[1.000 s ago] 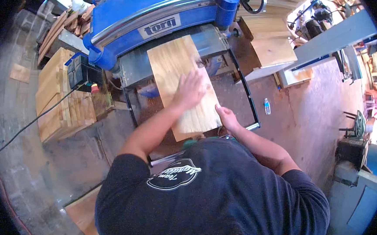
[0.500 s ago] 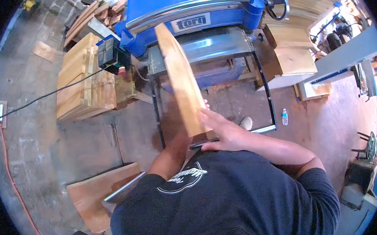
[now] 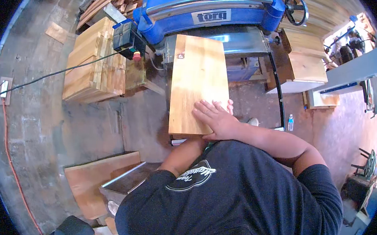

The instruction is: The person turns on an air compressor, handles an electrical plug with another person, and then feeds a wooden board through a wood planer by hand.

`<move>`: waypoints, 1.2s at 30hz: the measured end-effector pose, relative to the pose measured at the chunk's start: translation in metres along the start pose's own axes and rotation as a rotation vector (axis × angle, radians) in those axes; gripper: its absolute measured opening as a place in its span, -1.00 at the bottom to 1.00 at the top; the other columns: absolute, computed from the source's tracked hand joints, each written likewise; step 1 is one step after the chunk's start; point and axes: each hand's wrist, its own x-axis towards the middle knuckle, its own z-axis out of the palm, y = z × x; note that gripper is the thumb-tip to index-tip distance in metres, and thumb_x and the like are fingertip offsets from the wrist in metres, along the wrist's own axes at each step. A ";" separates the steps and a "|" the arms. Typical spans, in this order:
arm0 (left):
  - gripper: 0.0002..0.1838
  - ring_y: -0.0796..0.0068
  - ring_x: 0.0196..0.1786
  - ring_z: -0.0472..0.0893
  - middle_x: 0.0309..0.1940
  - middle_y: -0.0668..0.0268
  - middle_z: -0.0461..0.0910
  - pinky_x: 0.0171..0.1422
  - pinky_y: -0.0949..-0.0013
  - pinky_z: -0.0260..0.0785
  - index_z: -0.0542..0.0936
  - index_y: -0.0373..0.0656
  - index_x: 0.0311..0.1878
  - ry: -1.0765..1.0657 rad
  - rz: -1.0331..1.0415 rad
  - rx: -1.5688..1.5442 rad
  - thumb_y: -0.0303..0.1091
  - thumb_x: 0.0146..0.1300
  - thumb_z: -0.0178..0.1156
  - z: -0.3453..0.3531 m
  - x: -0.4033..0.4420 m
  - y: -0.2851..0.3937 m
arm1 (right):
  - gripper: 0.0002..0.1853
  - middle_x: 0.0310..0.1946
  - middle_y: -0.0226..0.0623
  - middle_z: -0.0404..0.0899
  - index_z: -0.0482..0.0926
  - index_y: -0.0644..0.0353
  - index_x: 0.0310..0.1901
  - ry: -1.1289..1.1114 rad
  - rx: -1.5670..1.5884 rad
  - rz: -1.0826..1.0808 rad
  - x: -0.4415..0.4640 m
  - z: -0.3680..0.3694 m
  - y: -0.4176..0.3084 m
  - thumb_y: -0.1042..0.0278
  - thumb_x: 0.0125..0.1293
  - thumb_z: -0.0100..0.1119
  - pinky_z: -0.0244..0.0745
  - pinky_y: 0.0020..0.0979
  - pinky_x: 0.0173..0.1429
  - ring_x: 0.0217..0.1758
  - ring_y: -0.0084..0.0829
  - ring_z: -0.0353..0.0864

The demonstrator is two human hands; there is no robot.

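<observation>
A wooden board with a dark knot near its far left corner lies broad face up in front of me. Its far end overlaps the metal bed of a blue planer marked "torq"; whether it touches the bed, I cannot tell. My right hand rests flat on the near part of the board, fingers stretched out. From below, my left hand holds the board. Only its fingertips show, curled at the right edge; the palm is hidden underneath.
Stacked boards stand left of the planer beside a black switch box with a red button. A cable crosses the left side. More timber and a small bottle are at the right. A brown panel leans lower left.
The board has turned from its narrow edge to broad face up and swung rightward at its far end. My right hand has gone from gripping its edge to lying flat on top.
</observation>
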 end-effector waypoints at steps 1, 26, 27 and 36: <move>-0.44 0.23 0.03 0.52 -0.02 0.14 0.52 0.14 0.16 0.41 0.43 -0.20 0.14 -0.003 -0.002 -0.002 0.11 0.34 0.01 0.000 0.001 -0.001 | 0.09 0.47 -0.03 -0.06 0.01 0.18 0.44 -0.009 -0.029 0.007 0.000 -0.001 0.001 -0.06 -0.06 0.40 -0.12 0.08 0.50 0.55 -0.04 -0.14; -0.46 0.22 -0.01 0.53 -0.05 0.11 0.52 0.12 0.16 0.41 0.41 -0.23 0.15 -0.046 -0.035 -0.032 0.05 0.36 0.00 0.012 0.005 -0.012 | -0.14 0.46 0.14 -0.14 0.13 -0.32 0.42 -0.046 -0.091 0.047 -0.013 -0.016 -0.006 -0.04 0.06 0.30 -0.04 0.26 0.43 0.52 0.18 -0.17; -0.47 0.22 -0.01 0.53 -0.05 0.11 0.52 0.12 0.16 0.41 0.41 -0.23 0.15 -0.048 -0.037 -0.031 0.05 0.36 0.00 0.012 0.005 -0.012 | -0.14 0.46 0.14 -0.14 0.13 -0.32 0.42 -0.045 -0.093 0.048 -0.013 -0.015 -0.008 -0.04 0.06 0.30 -0.04 0.26 0.43 0.52 0.18 -0.17; -0.48 0.21 -0.03 0.53 -0.07 0.10 0.52 0.11 0.16 0.42 0.40 -0.24 0.16 -0.065 -0.067 -0.027 0.03 0.37 0.00 0.015 0.006 -0.011 | -0.12 0.45 0.17 -0.16 0.09 -0.29 0.44 -0.059 -0.100 0.062 -0.018 -0.012 -0.005 0.00 0.08 0.30 0.00 0.27 0.40 0.51 0.22 -0.16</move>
